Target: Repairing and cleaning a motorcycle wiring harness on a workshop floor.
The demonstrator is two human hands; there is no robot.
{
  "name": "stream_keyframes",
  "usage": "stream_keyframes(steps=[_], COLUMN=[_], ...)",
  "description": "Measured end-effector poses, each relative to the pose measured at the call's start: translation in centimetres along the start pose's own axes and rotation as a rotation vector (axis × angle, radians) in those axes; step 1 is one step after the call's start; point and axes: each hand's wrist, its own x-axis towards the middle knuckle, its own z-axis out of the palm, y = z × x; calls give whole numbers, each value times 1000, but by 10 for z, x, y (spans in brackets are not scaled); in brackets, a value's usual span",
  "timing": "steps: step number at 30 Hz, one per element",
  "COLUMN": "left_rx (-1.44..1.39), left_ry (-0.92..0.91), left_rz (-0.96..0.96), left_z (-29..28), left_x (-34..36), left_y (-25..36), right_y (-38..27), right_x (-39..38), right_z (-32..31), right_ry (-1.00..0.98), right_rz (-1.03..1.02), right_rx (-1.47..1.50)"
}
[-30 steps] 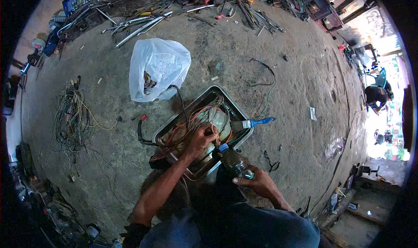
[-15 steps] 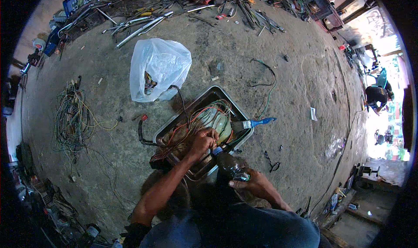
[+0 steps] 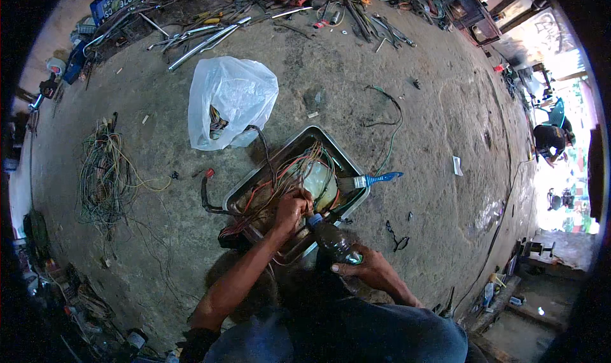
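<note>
My left hand (image 3: 294, 213) is closed on some thin wires (image 3: 303, 172) of a bundle, over a metal tray (image 3: 347, 148). The bundle's red, green and pale strands spread across the tray and past its left corner. My right hand (image 3: 375, 272) grips the base of a clear plastic bottle (image 3: 335, 242) of dark liquid. The bottle lies tilted, its blue-topped neck pointing at my left fingers; whether it touches them I cannot tell. A pale rounded object (image 3: 320, 183) sits in the tray under the wires. A blue-handled paintbrush (image 3: 382, 178) rests across the tray's right rim.
A white plastic bag (image 3: 238, 95) with wires inside stands beyond the tray. On the left lies a tangled wire heap (image 3: 105, 178). Metal tools (image 3: 210, 43) line the floor's far edge. A loose green wire (image 3: 398, 124) curves right of the bag. A person (image 3: 552, 140) is at the far right.
My left hand has shifted slightly left and nearer to me, with the wires in it. The bottle and right hand have moved very little.
</note>
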Motion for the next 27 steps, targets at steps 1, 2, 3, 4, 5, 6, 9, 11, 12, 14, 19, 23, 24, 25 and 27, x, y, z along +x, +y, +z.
stream_keyframes(steps=[1, 2, 3, 4, 5, 6, 9, 11, 12, 14, 19, 23, 24, 25, 27], left_rx=[-1, 9, 19, 18, -19, -53, -83, -76, -63, 16, 157, 165, 89, 91, 143], left_ry=[-2, -13, -21, -21, 2, 31, 45, 18, 3, 20, -19, -18, -33, -32, 164], left_rz=[-3, -4, -4, -6, -31, -53, -88, -79, -66, -69, -67, -107, -119, -119, -122], left_z=[2, 4, 7, 11, 17, 17, 13, 15, 13, 11, 5, 0, -1, 1, 10], left_x=[-1, -3, -5, -7, -9, -10, -5, -6, -7, -8, -12, -7, -7, -5, -3], left_y=[3, 7, 12, 16, 19, 21, 18, 19, 20, 20, 22, 12, 12, 11, 11], right_y=[3, 5, 5, 6, 6, 4, 3, 13, 12, 6, -12, -3, -1, 0, -1], right_x=[2, 3, 3, 2, 2, 2, 2, 4, 4, 2, -4, -1, 0, 1, 1], right_z=[0, 1, 1, 2, 2, 3, 4, 7, 8, 8, 3, 5, 6, 7, 8], right_ry=[0, 0, 0, 19, 37, 33, -2, 48, 47, 48, -31, -14, -14, -16, -19], right_rz=[14, 28, 30, 9, -11, -15, -5, 7, 5, -42, -24, -47, -48, -56, -64], right_rx=[-19, -38, -38, -34, -29, -30, -1, -50, -49, -29, -39, -42, -41, -44, -47])
